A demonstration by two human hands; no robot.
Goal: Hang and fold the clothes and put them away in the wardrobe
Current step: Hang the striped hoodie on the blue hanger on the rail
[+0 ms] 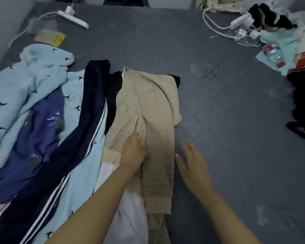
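Observation:
A beige top with thin dark stripes (153,110) lies partly folded on the grey bed (218,111), one sleeve with its plain cuff running down toward me. My left hand (133,154) rests flat on the top's lower left part, fingers straight. My right hand (192,164) hovers just right of the sleeve over the bed, fingers spread and blurred, holding nothing. Left of the striped top lie dark navy trousers with white side stripes (81,138), a light blue fleece garment with small bird prints (30,88) and a purple garment (40,131). A white garment (130,213) lies under my left forearm.
White power strips with cables lie at the back left (74,18) and back right (239,22). A plastic bottle (274,54), bags and black clothing (303,103) sit along the right edge. A small cardboard box (50,36) is at the back left.

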